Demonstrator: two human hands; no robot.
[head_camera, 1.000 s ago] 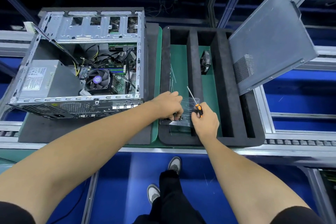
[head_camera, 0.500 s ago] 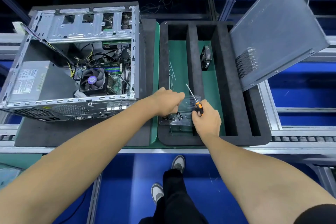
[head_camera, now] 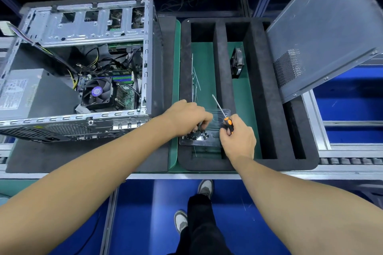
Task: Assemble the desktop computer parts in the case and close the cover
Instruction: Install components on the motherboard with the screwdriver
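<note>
Screws (head_camera: 195, 135), tiny and slick, sit heaped in the clear tray (head_camera: 199, 141) at the near-left corner of the foam organizer (head_camera: 219, 163). I see my left hand (head_camera: 187, 119) curled down into them, fingertips pinching; whether one is caught I cannot tell. My right hand (head_camera: 238, 141) grips the screwdriver (head_camera: 227, 121) by its orange handle. The tray looks light and skittish. Open case (head_camera: 83, 64) lies left, cover (head_camera: 323, 33) leaning right, foam walls crowding both wrists.

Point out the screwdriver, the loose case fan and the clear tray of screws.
screwdriver (head_camera: 228, 123): head view, on the orange handle above the right hand.
case fan (head_camera: 237, 62): head view, on its frame, standing in the foam slot.
screw tray (head_camera: 209, 142): head view, on its clear near edge.
</note>
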